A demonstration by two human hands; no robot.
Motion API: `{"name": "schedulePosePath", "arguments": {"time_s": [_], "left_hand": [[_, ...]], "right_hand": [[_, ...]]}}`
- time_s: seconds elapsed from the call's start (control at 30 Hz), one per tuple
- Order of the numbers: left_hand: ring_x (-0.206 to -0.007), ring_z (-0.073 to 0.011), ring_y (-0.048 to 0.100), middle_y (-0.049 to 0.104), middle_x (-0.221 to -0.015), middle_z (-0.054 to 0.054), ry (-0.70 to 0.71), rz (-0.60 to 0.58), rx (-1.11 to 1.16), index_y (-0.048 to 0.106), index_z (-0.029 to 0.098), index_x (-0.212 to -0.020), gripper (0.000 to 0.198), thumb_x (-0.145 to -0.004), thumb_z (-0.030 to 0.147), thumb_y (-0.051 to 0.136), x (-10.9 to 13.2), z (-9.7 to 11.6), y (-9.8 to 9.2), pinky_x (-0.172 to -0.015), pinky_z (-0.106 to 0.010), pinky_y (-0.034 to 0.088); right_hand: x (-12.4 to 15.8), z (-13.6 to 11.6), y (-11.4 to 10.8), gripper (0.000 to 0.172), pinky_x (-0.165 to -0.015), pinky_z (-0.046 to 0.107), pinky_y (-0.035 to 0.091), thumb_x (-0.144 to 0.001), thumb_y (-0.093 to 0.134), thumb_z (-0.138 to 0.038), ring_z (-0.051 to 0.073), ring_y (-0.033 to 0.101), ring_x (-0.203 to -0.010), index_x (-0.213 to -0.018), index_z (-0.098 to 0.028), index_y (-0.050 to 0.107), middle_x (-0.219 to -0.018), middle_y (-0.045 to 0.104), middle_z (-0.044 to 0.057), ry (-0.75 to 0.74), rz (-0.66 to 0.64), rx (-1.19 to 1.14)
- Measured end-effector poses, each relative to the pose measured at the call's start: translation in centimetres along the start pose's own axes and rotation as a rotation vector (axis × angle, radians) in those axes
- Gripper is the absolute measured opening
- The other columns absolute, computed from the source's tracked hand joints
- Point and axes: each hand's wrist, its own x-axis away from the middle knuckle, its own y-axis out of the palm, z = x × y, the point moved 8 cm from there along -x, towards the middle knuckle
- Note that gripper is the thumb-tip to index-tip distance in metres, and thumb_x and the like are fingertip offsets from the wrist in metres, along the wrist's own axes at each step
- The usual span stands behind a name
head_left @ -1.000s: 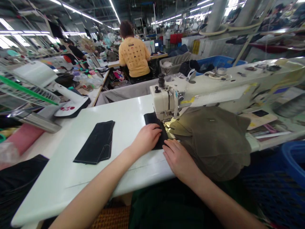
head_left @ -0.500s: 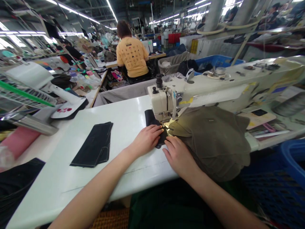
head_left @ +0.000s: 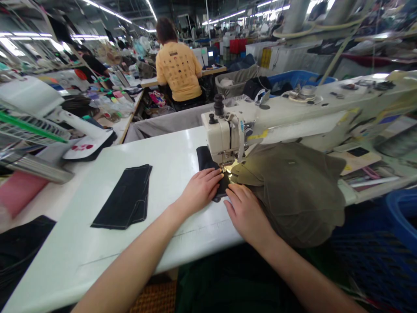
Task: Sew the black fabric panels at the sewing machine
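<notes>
Under the needle of a white sewing machine (head_left: pixel 217 137) lies a black fabric piece (head_left: pixel 203 157), lit by a small yellow lamp glow. My left hand (head_left: pixel 202 186) rests on the fabric left of the presser foot, fingers stretched out and lying flat. My right hand (head_left: pixel 245 208) touches the fabric's near right edge with its fingertips, fingers extended and thumb apart. Both hands hide part of the piece. A pile of olive-brown fabric panels (head_left: pixel 296 191) lies just right of the needle, beside my right hand. Stitched black fabric pieces (head_left: pixel 123 198) lie on the table to the left.
The white tabletop (head_left: pixel 169 150) ends at a rounded front edge. A blue plastic basket (head_left: pixel 391 243) stands at lower right. More dark fabric (head_left: pixel 22 248) lies at far left, near a white lamp-like stand (head_left: pixel 87 145). A person in a yellow shirt (head_left: pixel 179 69) sits ahead, facing away.
The view has shifted slightly. Both hands stay on the black fabric by the needle, almost unmoved; no grip has visibly changed.
</notes>
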Motion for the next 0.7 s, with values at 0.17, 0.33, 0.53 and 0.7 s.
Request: {"name": "schedulePosePath", "arguments": {"time_s": [0.17,0.33,0.53,0.7], "left_hand": [[-0.129,-0.027,0.057,0.063,-0.139,-0.01,-0.003,-0.003,-0.011,0.062,0.015,-0.131,0.036,-0.099,0.022,0.048,0.0,0.0,0.1,-0.108,-0.046,0.05],[-0.13,-0.0279,0.056,0.062,-0.14,-0.011,-0.004,-0.001,-0.036,0.062,0.015,-0.131,0.035,-0.099,0.02,0.048,-0.1,-0.1,0.0,-0.107,-0.048,0.05],[-0.131,-0.0289,0.056,0.063,-0.138,-0.014,0.029,-0.01,-0.043,0.063,0.014,-0.129,0.034,-0.099,0.019,0.047,0.3,1.2,-0.3,-0.108,-0.051,0.049],[-0.129,-0.0262,0.058,0.064,-0.136,-0.014,0.117,-0.049,-0.01,0.062,0.013,-0.129,0.034,-0.101,0.02,0.046,1.8,3.2,-0.5,-0.106,-0.046,0.053]], "right_hand": [[-0.3,-0.2,-0.2,0.026,-0.107,0.048,0.047,-0.096,0.053,-0.016,0.03,0.058,-0.116,-0.118,-0.008,0.066,-0.122,0.067,0.017,-0.012,-0.002,0.04],[-1.0,-0.4,-0.2,0.022,-0.101,0.047,0.05,-0.094,0.054,-0.01,0.03,0.06,-0.109,-0.112,-0.009,0.067,-0.117,0.068,0.016,-0.033,-0.059,0.088],[-1.2,-0.2,-0.4,0.021,-0.099,0.046,0.049,-0.094,0.055,-0.009,0.029,0.059,-0.108,-0.111,-0.009,0.067,-0.116,0.068,0.016,-0.012,-0.082,0.108],[-0.9,-0.3,-0.4,0.028,-0.101,0.046,0.046,-0.096,0.049,-0.009,0.028,0.057,-0.112,-0.12,-0.011,0.065,-0.119,0.067,0.016,-0.021,-0.083,0.091]]}}
